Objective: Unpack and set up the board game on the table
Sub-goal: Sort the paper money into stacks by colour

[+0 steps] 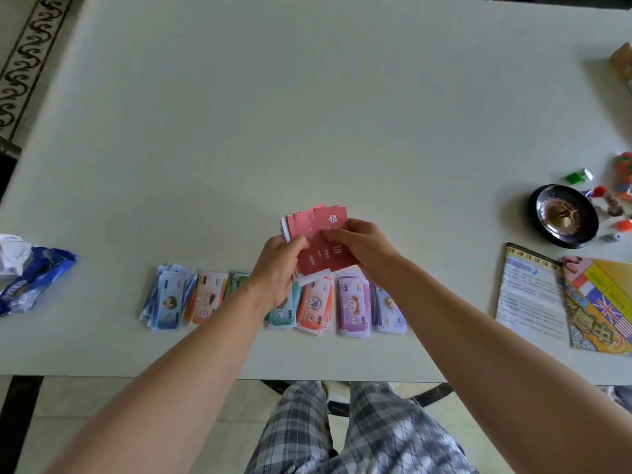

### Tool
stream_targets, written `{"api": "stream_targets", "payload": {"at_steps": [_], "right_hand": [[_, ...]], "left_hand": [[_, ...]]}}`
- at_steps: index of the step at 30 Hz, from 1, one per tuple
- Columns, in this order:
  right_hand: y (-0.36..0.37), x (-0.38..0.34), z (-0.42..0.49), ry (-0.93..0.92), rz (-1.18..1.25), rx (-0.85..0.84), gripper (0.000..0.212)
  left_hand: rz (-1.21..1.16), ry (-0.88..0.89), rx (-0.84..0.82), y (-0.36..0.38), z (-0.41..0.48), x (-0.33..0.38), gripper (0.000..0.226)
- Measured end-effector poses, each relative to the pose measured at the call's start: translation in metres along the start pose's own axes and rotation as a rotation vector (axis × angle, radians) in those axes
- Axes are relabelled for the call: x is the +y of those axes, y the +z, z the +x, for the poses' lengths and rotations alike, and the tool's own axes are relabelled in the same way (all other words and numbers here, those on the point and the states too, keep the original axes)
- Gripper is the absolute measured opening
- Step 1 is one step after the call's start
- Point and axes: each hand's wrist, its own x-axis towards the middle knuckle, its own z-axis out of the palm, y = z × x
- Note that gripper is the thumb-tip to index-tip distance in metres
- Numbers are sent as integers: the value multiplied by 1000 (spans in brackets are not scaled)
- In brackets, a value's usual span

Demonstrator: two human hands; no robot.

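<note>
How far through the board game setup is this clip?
Roughly midway. Done: paper play-money stacks lie in a row along the white table's near edge. In hand: the left hand and right hand hold a red card deck. Left: the colourful folded game board is unopened.

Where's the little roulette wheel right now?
In the head view, the roulette wheel sits at the table's right side, just beyond the rules sheet, beside loose game pieces.

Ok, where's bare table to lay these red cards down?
The wide table beyond both hands is bare. Crowded: the money stacks along the near edge, and the roulette wheel and folded board at right.
</note>
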Motion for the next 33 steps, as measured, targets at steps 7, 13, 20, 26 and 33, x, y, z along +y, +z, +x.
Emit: {"api": "stream_targets", "payload": {"at_steps": [7,13,20,26,33], "right_hand": [[4,-4,2,22,2,-13,25],[-4,-7,5,28,-81,-85,17],[-13,-15,9,19,-99,-137,6],[-20,-15,14,31,-142,-178,7],[-35,-17,14,37,-93,-164,8]], "left_hand": [[-39,-4,17,-4,-1,2,14],[-8,69,62,2,-3,-2,8],[-165,-41,97,11,-7,2,7],[-132,37,186,20,-9,0,6],[-104,76,187,34,-11,1,9]]}}
